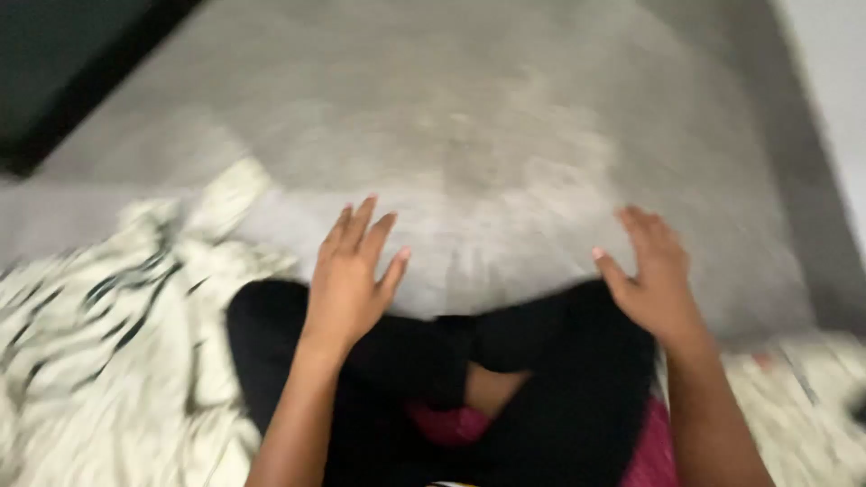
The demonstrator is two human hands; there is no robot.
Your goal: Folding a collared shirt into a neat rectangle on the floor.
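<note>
Grey carpet (505, 117) fills most of the head view, pretty smeared with motion blur, and both hands hang over its near edge, right above the person's crossed legs in black leggings (559, 379). Left hand (347, 280) is spread open, fingers fanned and pointing away, palm down, holding nothing; it sits over the left knee where the black fabric meets the carpet. Can't tell if it's actually touching the carpet or just floating above it. Right hand (654, 284) is the same deal: open, fingers loosely splayed, thumb (609, 271) sticking inward, empty, over the right knee.

Off to the left, just beside the left leg, there's a crumpled white cloth with black stripes (99, 361), bunched up in folds and reaching up toward the carpet. A bit of pink fabric (654, 451) shows at the lap. Bottom right corner has another pale patterned cloth (803, 397), too blurry to make out more. Top left there's a dark slab-like edge (63, 81) running diagonally, and a light strip of wall (834, 81) on the far right. No packages or labels readable anywhere in this blur.
</note>
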